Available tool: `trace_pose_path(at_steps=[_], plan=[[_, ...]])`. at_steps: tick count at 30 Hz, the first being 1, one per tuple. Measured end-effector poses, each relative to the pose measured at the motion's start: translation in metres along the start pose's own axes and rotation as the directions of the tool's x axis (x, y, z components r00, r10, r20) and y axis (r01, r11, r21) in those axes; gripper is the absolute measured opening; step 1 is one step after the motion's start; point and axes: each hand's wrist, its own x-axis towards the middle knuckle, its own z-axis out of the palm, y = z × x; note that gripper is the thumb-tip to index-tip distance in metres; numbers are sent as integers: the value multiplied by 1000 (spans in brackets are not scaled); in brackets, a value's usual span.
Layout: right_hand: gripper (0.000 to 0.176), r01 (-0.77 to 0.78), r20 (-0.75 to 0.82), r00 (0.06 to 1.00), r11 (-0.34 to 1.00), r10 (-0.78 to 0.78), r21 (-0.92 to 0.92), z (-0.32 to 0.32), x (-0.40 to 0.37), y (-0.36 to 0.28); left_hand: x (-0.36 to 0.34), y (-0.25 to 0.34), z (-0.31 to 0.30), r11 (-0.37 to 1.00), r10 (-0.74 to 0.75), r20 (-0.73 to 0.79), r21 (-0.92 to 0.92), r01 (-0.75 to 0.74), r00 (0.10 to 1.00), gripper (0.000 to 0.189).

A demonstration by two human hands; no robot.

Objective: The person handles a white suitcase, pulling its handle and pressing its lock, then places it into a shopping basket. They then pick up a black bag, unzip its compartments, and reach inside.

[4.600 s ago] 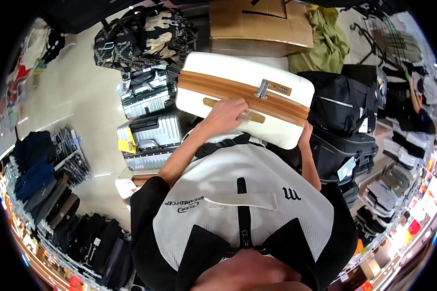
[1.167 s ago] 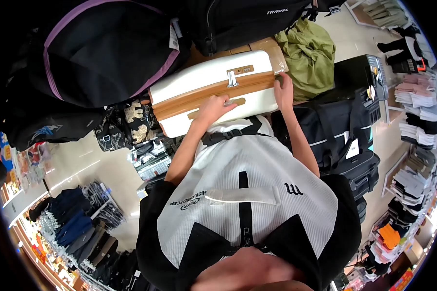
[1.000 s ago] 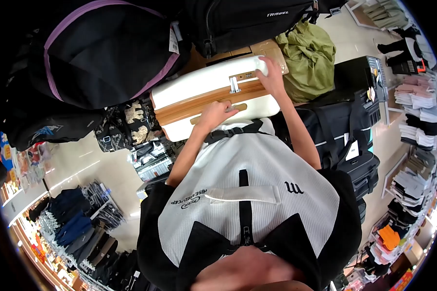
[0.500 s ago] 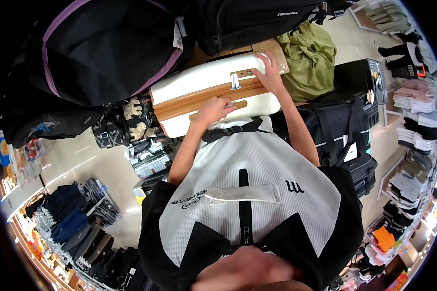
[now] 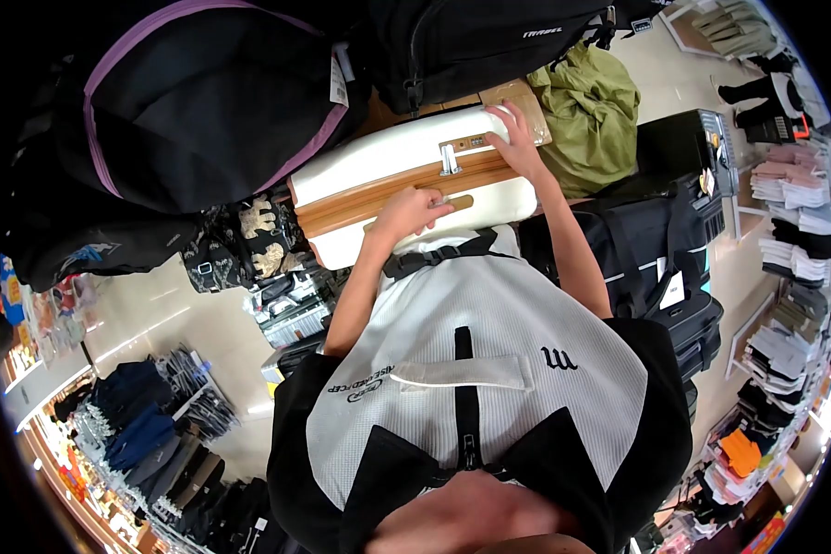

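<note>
A white suitcase (image 5: pixel 388 143) with a tan wood-look band (image 5: pixel 388 196) lies in front of my body at the top middle. My left hand (image 5: pixel 410 214) is closed around the tan carry handle (image 5: pixel 458 202) on its near side, with the fingers curled. At the suitcase's far right corner, my right hand (image 5: pixel 517 141) grips the edge, its thumb beside the tan lock panel (image 5: pixel 472 142). A silver latch (image 5: pixel 449 159) stands up next to that panel. The undersides of both hands are hidden.
Large black bags (image 5: pixel 222 111) crowd the far left, and a black travel bag (image 5: pixel 508 46) is beyond. A crumpled green cover (image 5: pixel 589 120) and a black duffel (image 5: pixel 646 235) stand at right. A cardboard box (image 5: pixel 524 97) is behind the suitcase. Clothing racks line both sides.
The view has shifted slightly. My left fingers have moved a little over the handle; my right hand stays at the suitcase's corner.
</note>
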Motion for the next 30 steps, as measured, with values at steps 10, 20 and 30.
trace_pose_path(at_steps=[10,20,30], plan=[[58,-4,-39,999,1000,4,-14,3,6,2,-22,8,-13,948,197,-32,262,-182,980,39],[60,8,-64,998,1000,-9,-20,4,8,1,47,12,-46,916,386,-410,277,-290,826,25],[60,-4,-98,995,1000,2,-20,8,7,4,68,24,8,905,195,-590,415,87,784,34]])
